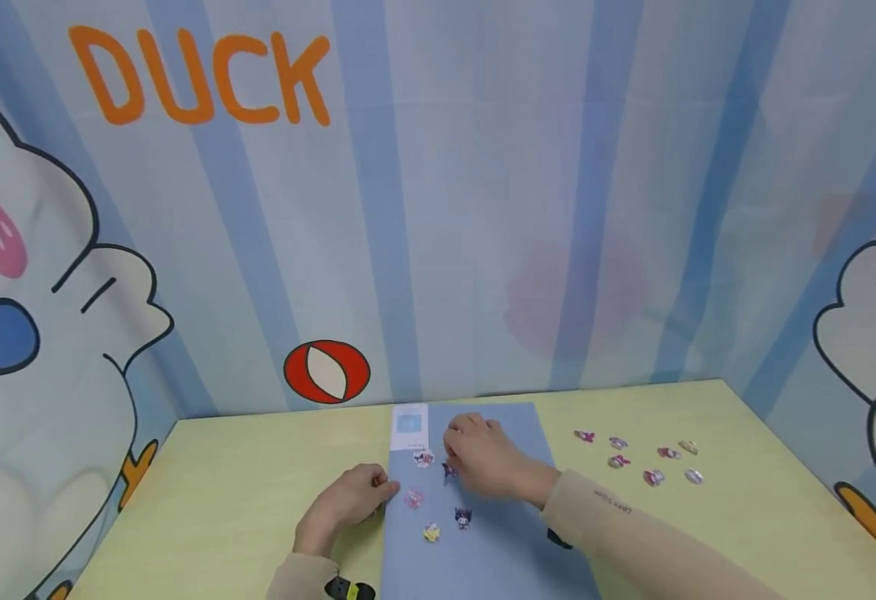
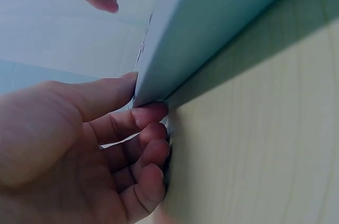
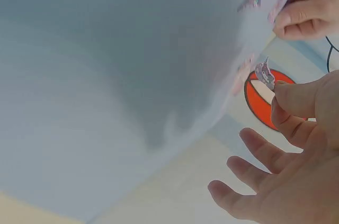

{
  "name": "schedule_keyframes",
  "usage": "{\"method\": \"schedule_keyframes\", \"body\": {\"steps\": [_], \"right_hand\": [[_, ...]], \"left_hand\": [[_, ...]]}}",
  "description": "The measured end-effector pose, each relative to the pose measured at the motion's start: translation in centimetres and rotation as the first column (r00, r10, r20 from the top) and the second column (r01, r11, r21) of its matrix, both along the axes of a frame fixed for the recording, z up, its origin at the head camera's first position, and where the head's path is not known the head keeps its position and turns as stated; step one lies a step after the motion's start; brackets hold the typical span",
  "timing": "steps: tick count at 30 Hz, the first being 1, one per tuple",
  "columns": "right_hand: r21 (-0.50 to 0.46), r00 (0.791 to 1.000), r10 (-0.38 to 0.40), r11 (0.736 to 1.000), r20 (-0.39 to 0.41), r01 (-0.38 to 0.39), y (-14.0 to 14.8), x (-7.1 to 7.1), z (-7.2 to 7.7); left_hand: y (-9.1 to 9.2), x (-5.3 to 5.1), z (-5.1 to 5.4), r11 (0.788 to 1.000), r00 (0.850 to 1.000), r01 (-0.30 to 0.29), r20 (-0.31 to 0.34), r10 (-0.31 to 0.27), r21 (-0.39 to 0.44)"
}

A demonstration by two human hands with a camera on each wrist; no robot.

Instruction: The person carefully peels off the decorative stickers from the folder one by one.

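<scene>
A flat blue board (image 1: 498, 550) lies on the table. My left hand (image 1: 355, 497) is at its left edge; in the left wrist view the thumb and curled index finger pinch that edge. Over the board's upper part, my right hand (image 1: 486, 454) pinches a small dark purple cartoon sticker (image 3: 265, 74) between thumb and index finger, the other fingers spread apart. Other stickers lie on the board: a pink-white one (image 1: 423, 457), a pink one (image 1: 413, 498), a yellow one (image 1: 432, 532) and a dark purple figure (image 1: 463, 518).
Several loose stickers (image 1: 653, 477) lie on the pale yellow table (image 1: 257, 467) right of the board. A white card or label (image 1: 409, 427) is at the board's top left corner. Behind stands a striped blue cloth backdrop (image 1: 468, 208) with cartoon figures.
</scene>
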State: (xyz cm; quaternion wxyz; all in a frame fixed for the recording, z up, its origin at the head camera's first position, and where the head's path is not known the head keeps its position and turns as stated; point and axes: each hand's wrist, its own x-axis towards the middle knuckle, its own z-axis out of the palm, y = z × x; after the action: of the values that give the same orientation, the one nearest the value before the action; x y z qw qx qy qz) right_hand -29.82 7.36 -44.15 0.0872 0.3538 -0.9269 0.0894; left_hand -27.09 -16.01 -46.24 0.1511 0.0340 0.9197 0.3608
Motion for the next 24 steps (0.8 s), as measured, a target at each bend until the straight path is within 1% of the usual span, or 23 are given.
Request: {"method": "schedule_keyframes", "body": {"steps": [7,12,14,18,24], "right_hand": [[-0.005,1.000,-0.005,1.000,0.021,0.005,3.0,-0.6,2.2],[-0.013,0.999,-0.037,0.999,0.002,0.037,6.3,-1.6,3.8],[-0.013,0.998,-0.058,0.998,-0.004,0.058,7.7,-2.0,4.2],[-0.014,0.994,-0.109,0.994,0.000,0.109,10.7,-2.6,4.2],[-0.019,0.981,-0.190,0.981,0.036,0.191,15.0,-3.4,3.3]], "left_hand": [[0.0,0.0,0.2,1.000,1.000,0.000,-0.006,0.000,-0.001],[0.0,0.0,0.2,1.000,1.000,-0.006,0.003,0.006,-0.006],[0.0,-0.1,0.1,1.000,1.000,-0.006,0.001,0.006,-0.011],[0.0,-0.2,0.0,1.000,1.000,-0.005,0.000,0.005,-0.011],[0.0,0.0,0.1,1.000,1.000,-0.001,-0.009,0.001,-0.011]]}}
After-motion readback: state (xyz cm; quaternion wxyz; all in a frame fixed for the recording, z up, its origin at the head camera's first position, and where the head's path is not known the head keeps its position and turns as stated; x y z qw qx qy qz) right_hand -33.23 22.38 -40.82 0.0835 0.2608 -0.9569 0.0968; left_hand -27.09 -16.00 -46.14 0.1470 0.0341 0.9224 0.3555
